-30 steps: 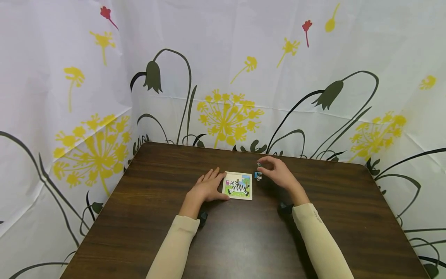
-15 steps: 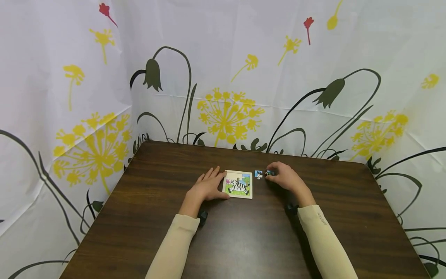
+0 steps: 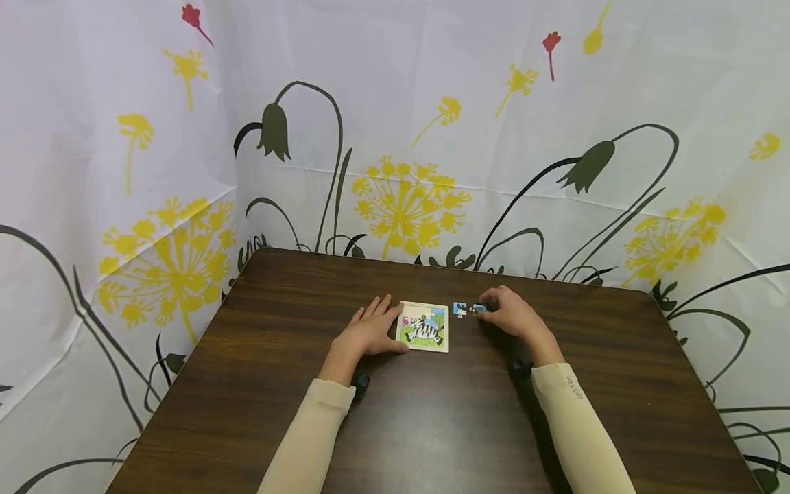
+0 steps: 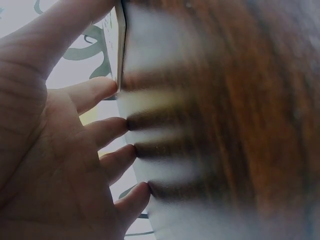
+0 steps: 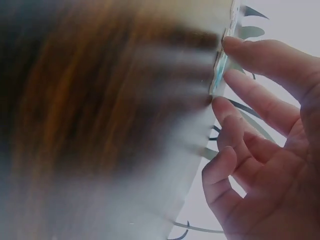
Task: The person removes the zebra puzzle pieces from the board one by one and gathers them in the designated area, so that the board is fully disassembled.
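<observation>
A small square zebra puzzle board (image 3: 413, 311) lies on the table, with a bare cream patch at its upper left. My left hand (image 3: 365, 332) is spread flat at its left side, index fingertip by the upper corner and thumb by the lower one. In the left wrist view these two meet the edge of the board (image 4: 121, 45), other fingertips on the table. Right of the board, my right hand (image 3: 517, 318) pinches a blue-and-green puzzle piece (image 3: 479, 309) between thumb and fingertips, low at the tabletop. Beside it lies another blue puzzle piece (image 3: 459, 309) with black-and-white print.
The dark wooden table (image 3: 395, 425) extends around both hands. Behind and beside it hangs a white curtain (image 3: 395, 123) printed with yellow and dark green flowers. Each wrist wears a dark camera band (image 3: 361, 386).
My right hand has moved right and nearer with its puzzle piece, away from the other piece, and down to the tabletop. The left hand and the board have stayed put.
</observation>
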A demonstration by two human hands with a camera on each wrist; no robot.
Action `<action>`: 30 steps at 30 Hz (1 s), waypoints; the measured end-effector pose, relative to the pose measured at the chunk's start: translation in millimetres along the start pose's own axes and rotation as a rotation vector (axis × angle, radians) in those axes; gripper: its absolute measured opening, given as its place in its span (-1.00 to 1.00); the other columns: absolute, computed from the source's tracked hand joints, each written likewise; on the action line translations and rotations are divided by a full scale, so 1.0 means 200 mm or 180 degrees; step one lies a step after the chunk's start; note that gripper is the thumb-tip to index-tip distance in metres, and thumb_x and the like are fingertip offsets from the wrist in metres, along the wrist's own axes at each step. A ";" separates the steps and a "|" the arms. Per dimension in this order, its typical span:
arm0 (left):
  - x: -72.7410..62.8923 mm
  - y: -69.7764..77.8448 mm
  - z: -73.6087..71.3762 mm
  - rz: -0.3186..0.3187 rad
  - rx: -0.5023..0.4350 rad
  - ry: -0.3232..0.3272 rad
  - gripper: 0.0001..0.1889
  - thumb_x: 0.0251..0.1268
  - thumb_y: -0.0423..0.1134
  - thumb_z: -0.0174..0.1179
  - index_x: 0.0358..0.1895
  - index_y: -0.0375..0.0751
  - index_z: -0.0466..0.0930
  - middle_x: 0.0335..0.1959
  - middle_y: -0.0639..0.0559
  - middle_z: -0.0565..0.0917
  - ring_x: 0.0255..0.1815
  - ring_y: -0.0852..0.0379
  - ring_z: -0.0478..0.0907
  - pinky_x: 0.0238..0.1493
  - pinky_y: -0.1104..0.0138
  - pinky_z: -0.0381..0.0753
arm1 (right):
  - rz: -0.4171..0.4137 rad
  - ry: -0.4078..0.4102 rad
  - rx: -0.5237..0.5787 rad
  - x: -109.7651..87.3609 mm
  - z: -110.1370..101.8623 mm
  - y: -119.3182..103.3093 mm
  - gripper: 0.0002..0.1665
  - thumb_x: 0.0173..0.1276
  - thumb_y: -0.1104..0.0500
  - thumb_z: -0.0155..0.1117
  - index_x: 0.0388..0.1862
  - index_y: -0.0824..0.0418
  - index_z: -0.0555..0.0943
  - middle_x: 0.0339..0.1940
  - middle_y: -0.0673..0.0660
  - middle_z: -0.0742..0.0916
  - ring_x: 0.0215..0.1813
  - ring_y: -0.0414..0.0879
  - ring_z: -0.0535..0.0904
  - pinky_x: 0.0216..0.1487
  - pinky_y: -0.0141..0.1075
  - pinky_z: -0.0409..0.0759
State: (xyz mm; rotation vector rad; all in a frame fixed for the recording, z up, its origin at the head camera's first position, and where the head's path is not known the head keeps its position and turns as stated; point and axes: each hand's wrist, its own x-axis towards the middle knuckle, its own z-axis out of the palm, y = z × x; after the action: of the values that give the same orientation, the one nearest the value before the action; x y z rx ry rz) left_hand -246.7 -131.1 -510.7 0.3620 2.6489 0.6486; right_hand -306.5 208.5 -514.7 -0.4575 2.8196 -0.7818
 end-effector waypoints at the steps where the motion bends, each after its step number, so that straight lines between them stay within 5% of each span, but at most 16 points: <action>1: 0.00 0.00 0.00 -0.0001 -0.0002 -0.0001 0.09 0.35 0.19 0.46 0.79 -0.01 0.04 0.83 -0.20 -0.12 0.85 -0.26 -0.25 0.77 -0.25 -0.22 | -0.0009 -0.0008 0.0009 0.00 0.00 0.00 -0.62 0.48 0.13 0.46 0.17 0.30 0.72 0.14 0.33 0.65 0.12 0.20 0.62 0.26 0.21 0.59; 15: 0.00 0.01 -0.01 -0.0046 0.0091 -0.0054 0.07 0.39 0.20 0.44 0.80 0.04 0.01 0.84 -0.14 -0.15 0.86 -0.21 -0.28 0.79 -0.22 -0.23 | -0.0103 -0.0004 0.0114 0.01 0.01 0.03 -0.72 0.50 0.18 0.44 0.12 0.24 0.75 0.09 0.31 0.65 0.08 0.18 0.61 0.23 0.20 0.58; 26: 0.00 0.01 -0.01 -0.0001 0.0041 -0.0017 0.08 0.35 0.20 0.46 0.79 -0.02 0.06 0.83 -0.21 -0.09 0.84 -0.28 -0.23 0.77 -0.27 -0.18 | -0.0102 0.0142 0.0147 -0.01 0.02 -0.02 -0.63 0.59 0.11 0.34 0.26 0.24 0.67 0.15 0.33 0.63 0.18 0.23 0.65 0.22 0.22 0.62; 30: -0.02 0.03 -0.03 -0.0034 0.0029 -0.0045 0.06 0.38 0.16 0.46 0.79 -0.03 0.05 0.83 -0.19 -0.11 0.85 -0.25 -0.25 0.78 -0.23 -0.20 | -0.0216 0.0013 0.0189 0.01 0.06 -0.11 -0.66 0.60 0.10 0.32 0.23 0.20 0.70 -0.01 0.23 0.72 -0.03 0.10 0.65 0.03 0.04 0.64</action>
State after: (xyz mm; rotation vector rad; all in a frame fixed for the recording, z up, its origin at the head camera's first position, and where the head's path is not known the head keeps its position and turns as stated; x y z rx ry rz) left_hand -244.1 -130.1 -502.2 0.3536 2.6394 0.6286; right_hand -299.5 184.7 -512.8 -0.5450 2.7890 -0.8778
